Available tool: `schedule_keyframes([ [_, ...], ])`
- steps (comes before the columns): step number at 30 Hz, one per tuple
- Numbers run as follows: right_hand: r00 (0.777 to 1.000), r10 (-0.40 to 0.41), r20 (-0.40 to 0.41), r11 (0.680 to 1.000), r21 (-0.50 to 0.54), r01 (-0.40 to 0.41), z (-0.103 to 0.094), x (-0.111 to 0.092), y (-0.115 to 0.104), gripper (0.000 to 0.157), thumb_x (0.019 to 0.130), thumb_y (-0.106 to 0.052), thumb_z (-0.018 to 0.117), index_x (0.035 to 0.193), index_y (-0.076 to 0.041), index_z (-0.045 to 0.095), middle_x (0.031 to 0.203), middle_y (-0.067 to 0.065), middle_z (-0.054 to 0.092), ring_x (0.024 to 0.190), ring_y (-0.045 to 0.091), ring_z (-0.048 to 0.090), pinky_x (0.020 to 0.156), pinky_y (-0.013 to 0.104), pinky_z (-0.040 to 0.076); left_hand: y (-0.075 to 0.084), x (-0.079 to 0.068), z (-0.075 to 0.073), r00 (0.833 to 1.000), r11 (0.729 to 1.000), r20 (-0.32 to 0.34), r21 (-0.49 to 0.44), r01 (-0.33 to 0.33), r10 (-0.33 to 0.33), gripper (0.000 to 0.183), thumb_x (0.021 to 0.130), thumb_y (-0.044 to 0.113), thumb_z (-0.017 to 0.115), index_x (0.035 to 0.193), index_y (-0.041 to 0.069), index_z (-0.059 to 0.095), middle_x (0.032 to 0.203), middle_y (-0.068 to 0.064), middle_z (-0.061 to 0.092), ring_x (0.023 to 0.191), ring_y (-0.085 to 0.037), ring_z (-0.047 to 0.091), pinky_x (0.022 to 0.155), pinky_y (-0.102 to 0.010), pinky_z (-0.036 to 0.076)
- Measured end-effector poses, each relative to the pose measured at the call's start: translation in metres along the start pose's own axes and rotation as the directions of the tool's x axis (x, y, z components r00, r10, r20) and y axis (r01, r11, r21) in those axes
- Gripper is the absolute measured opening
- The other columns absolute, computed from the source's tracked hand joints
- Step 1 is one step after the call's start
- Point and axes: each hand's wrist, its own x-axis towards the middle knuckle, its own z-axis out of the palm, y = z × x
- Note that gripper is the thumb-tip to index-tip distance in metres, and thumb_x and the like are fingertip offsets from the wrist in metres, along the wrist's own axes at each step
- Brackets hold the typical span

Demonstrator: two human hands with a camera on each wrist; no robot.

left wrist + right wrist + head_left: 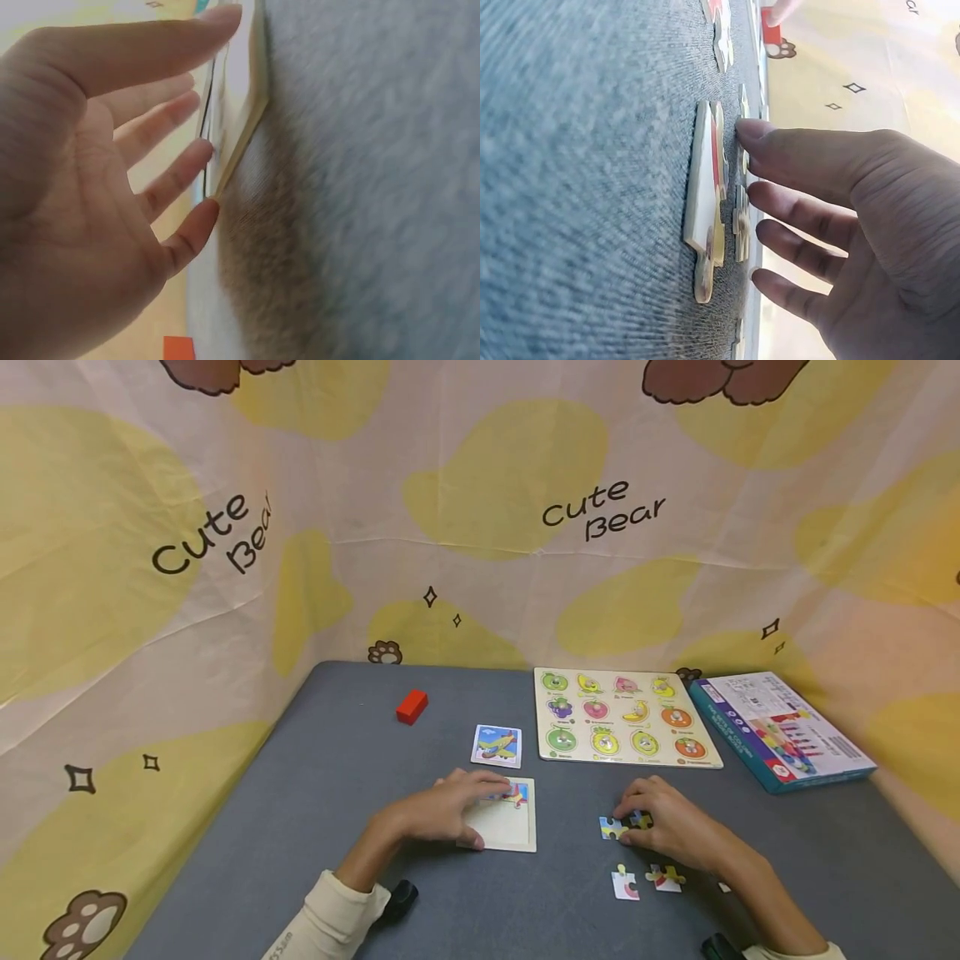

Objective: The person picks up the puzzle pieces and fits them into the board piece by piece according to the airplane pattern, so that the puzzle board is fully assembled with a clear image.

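My left hand (448, 807) lies over the left side of a small square wooden puzzle tray (510, 841), thumb at its near edge and fingers stretched across it. A picture piece (519, 794) shows in the tray's upper right corner, partly under the fingers. In the left wrist view the tray (244, 135) sits between thumb and spread fingertips. My right hand (670, 824) hovers low over loose jigsaw pieces, thumb and fingers apart. A blue and yellow piece (611, 827) lies by its thumb; in the right wrist view, whether the thumb touches a piece cannot be told.
Nearer me lie a white and pink piece (624, 885) and overlapping yellow and red pieces (665, 878). Behind the tray is an airplane picture card (497, 746). A red block (412, 707), a fruit peg board (626, 718) and a flat box (783, 731) stand farther back.
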Motion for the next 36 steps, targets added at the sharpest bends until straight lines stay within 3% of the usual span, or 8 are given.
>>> schedule_keyframes([
  [7,1.0,0.014,0.001,1.0,0.001,-0.014,-0.001,0.001,0.0,0.017,0.09,-0.041,0.084,0.101,-0.028,0.08,0.107,-0.014,0.063,0.104,0.013,0.054,0.09,0.04,0.051,-0.003,-0.006,-0.009,0.997,0.997,-0.015,0.027,0.076,-0.075,0.091,0.078,0.03,0.093,0.158,0.017,0.051,0.16,-0.002,0.043,0.136,-0.029,0.041,0.108,-0.054,0.034],
  [11,0.999,0.044,0.002,0.999,-0.018,-0.044,0.001,0.002,0.001,0.018,0.089,-0.042,0.084,0.1,-0.029,0.079,0.105,-0.015,0.063,0.103,0.012,0.054,0.089,0.04,0.051,-0.006,-0.01,-0.012,0.993,0.993,-0.017,0.016,0.12,-0.119,0.086,0.079,0.028,0.094,0.155,0.017,0.055,0.156,-0.004,0.045,0.137,-0.029,0.04,0.111,-0.057,0.034],
  [17,0.998,0.049,-0.025,0.996,-0.074,-0.051,0.002,0.003,0.0,0.018,0.089,-0.043,0.084,0.099,-0.029,0.08,0.102,-0.017,0.062,0.099,0.01,0.052,0.086,0.04,0.049,-0.01,-0.013,-0.014,0.99,0.991,-0.037,0.018,0.135,-0.134,0.077,0.077,0.023,0.095,0.146,0.015,0.06,0.149,-0.005,0.048,0.135,-0.029,0.042,0.11,-0.058,0.034],
  [25,0.995,-0.004,-0.097,0.997,-0.082,-0.004,0.005,0.014,-0.009,0.019,0.09,-0.041,0.084,0.101,-0.026,0.081,0.1,-0.017,0.06,0.099,0.01,0.054,0.088,0.039,0.051,-0.012,-0.013,-0.016,0.988,0.988,-0.03,0.013,0.152,-0.152,0.076,0.078,0.019,0.094,0.145,0.015,0.061,0.151,-0.006,0.048,0.136,-0.031,0.041,0.113,-0.061,0.033],
  [36,0.992,-0.091,-0.089,0.993,-0.078,0.084,0.02,0.047,-0.037,0.02,0.09,-0.036,0.085,0.102,-0.02,0.081,0.103,-0.013,0.062,0.103,0.012,0.056,0.092,0.041,0.052,-0.011,-0.014,-0.017,0.985,0.986,-0.03,-0.002,0.17,-0.17,0.074,0.078,0.019,0.094,0.144,0.018,0.062,0.153,-0.005,0.048,0.137,-0.031,0.041,0.114,-0.063,0.034],
])
